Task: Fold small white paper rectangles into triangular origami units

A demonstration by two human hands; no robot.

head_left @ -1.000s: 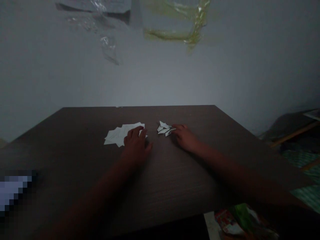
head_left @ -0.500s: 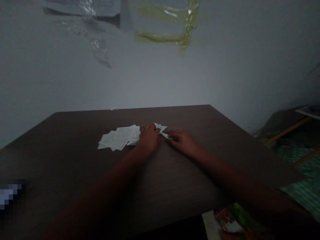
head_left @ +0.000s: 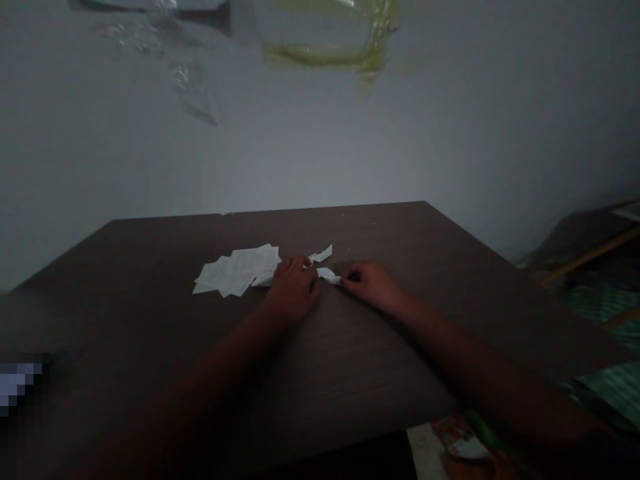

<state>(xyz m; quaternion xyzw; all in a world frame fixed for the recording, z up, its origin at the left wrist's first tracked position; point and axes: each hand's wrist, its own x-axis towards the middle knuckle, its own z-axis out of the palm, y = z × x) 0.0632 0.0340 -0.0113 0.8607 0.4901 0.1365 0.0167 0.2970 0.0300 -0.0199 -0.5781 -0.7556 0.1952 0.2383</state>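
A small folded piece of paper (head_left: pixel 329 275) lies low over the table between my two hands. My right hand (head_left: pixel 373 285) pinches its right end between thumb and fingertips. My left hand (head_left: pixel 294 288) is curled at its other end, which the fingers partly hide. Just beyond, a second folded paper piece (head_left: pixel 323 255) rests near my left fingertips. To the left of that hand, several overlapping printed paper sheets (head_left: pixel 235 270) are spread in a loose pile, the closest partly covered by the hand.
The brown wooden table (head_left: pixel 165 353) meets a pale wall (head_left: pixel 320 153) with peeling yellowish tape (head_left: pixel 320 57). A blurred-out object (head_left: pixel 17 383) sits at the left edge. Right of the table are wooden bars (head_left: pixel 590 257) and green checked cloth (head_left: pixel 607 393).
The piece of paper between my hands shows more of its surface, and my right hand has shifted slightly right. The folded piece beyond has changed angle. The view has tilted slightly down.
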